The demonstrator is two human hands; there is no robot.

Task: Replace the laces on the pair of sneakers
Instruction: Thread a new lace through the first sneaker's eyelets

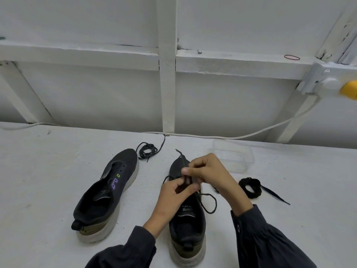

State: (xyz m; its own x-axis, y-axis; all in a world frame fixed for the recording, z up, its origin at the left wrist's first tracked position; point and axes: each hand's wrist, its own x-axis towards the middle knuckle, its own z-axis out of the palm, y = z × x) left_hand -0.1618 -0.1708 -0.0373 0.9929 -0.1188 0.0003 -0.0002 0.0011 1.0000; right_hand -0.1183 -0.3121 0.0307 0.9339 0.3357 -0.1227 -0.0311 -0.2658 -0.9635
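Two dark sneakers with white soles stand on the white table (48, 171). The left sneaker (108, 192) has no lace in its eyelets. Over the right sneaker (186, 225) my left hand (173, 196) and my right hand (208, 175) both pinch a thin black lace (209, 202) at the eyelets. A loop of that lace trails to the right of the shoe's tongue. A loose black lace (146, 149) lies coiled beyond the left sneaker's toe. A bundled black lace (250, 187) lies to the right.
A clear plastic container (233, 155) sits behind my right hand. A white cable (212, 136) runs along the table's back edge to a socket box (326, 82) on the white framed wall. A red rubber band (292, 57) lies on the wall ledge.
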